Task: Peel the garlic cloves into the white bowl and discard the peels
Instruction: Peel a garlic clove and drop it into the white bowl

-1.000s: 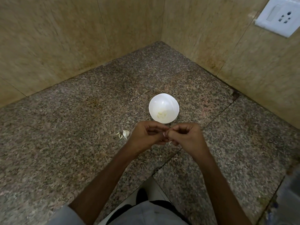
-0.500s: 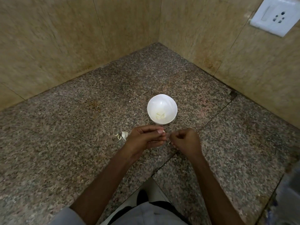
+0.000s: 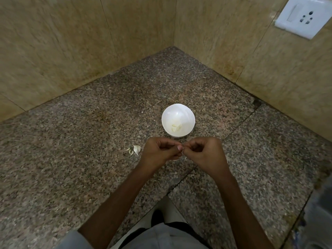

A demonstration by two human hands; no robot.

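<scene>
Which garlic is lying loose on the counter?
The white clove on the counter, just left of the left hand; the peeled ones sit in the white bowl, another bit is pinched by the right hand.

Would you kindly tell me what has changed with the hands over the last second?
The left hand briefly straightened its fingers, then curled them again; both it and the right hand now pinch the garlic between them. The bowl and loose clove stayed put.
</scene>
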